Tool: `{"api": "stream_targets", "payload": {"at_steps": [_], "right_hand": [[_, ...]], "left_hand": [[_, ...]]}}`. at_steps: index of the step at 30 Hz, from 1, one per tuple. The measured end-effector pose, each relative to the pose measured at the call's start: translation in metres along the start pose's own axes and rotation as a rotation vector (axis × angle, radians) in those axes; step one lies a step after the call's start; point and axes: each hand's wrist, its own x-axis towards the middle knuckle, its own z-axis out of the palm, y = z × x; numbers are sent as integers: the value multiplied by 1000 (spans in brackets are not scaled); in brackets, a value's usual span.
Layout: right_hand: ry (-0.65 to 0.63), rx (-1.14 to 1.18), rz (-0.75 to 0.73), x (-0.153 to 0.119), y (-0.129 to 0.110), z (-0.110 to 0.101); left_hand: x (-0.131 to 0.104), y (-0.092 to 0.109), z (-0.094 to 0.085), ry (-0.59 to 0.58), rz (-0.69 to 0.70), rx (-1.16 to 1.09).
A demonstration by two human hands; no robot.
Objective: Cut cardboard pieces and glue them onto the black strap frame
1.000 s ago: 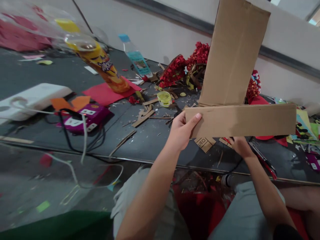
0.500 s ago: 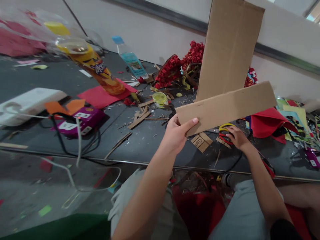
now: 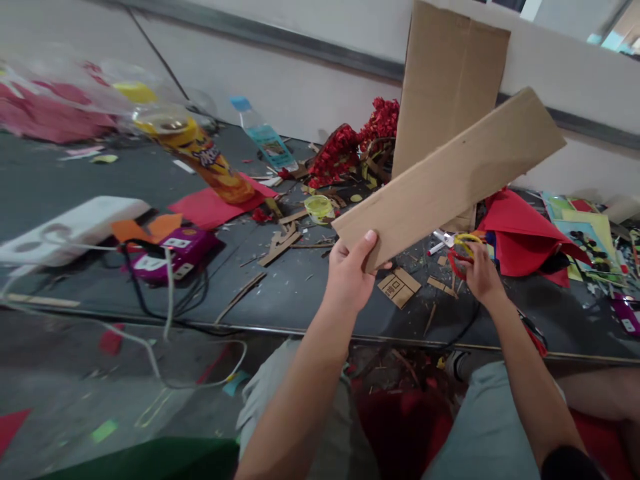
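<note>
My left hand (image 3: 353, 270) grips the lower left end of a long cardboard strip (image 3: 450, 180), thumb on the near face and fingers behind. The strip slants up to the right above the table. My right hand (image 3: 483, 270) is closed on scissors (image 3: 457, 257) with one yellow and one red handle; their blades point left, under the strip. A small printed cardboard piece (image 3: 399, 288) lies on the table between my hands. Behind the strip, a large cardboard sheet (image 3: 445, 80) stands upright against the wall.
A juice bottle (image 3: 210, 160), a blue-capped bottle (image 3: 267, 140) and a small yellow tub (image 3: 319, 209) stand on the table. Left are a white power strip (image 3: 75, 227) and a purple box (image 3: 175, 253) with cables. Red felt (image 3: 530, 237) lies right. Another person's leg (image 3: 600, 393) shows lower right.
The strip's right end has tilted upward in my left hand. My right hand has lifted the scissors off the table and moved slightly right and up. The view has shifted a little.
</note>
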Motion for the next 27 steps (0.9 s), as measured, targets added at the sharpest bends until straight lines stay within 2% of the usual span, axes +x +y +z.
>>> {"api": "stream_targets", "payload": {"at_steps": [2,4,6,9,15,20,27], "right_hand": [[97,150,55,-6,-7,-8],[150,521,205,-16,-19,-14],[83,875,386,-28,-33,-15],[-47,1137,500,-45,-55,-9],[-227,1128,516,-66,-79,10],[-229,1007,452,-75,-87,13],[-239,804,310,-77,-85,1]], "left_hand": [[2,2,-1,16,56,-22],[3,2,0,1,111,-28],[5,1,2,-27,169,-31],[5,-4,8,-54,235,-37],[0,-12,18,-64,234,24],[-8,-17,20,-18,284,194],[-21,-24,25,-9,302,424]]}}
